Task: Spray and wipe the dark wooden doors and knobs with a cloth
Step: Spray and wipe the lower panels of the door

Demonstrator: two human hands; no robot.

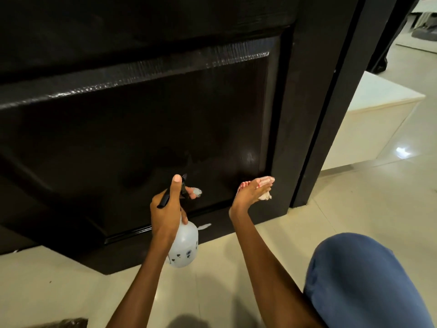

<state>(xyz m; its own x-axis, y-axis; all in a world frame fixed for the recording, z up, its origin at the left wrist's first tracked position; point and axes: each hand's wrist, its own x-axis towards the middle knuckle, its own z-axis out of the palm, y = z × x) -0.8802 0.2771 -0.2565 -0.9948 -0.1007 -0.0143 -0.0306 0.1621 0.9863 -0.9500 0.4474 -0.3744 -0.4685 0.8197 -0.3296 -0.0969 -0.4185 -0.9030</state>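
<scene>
A dark wooden door [146,129] with a recessed lower panel fills the upper left of the head view. My left hand [168,207] grips a translucent white spray bottle [184,247] by its black trigger head, nozzle aimed at the door's lower panel. My right hand [250,192] is closed around a bunched red-and-white cloth [266,182], held close to the panel's lower right corner. Whether the cloth touches the wood is unclear. No knob shows in this view.
The dark door frame [314,114] stands upright to the right of the door. Beyond it sits a low white block [378,107] on glossy cream floor tiles [354,197]. My blue-clad knee [361,280] is at the lower right.
</scene>
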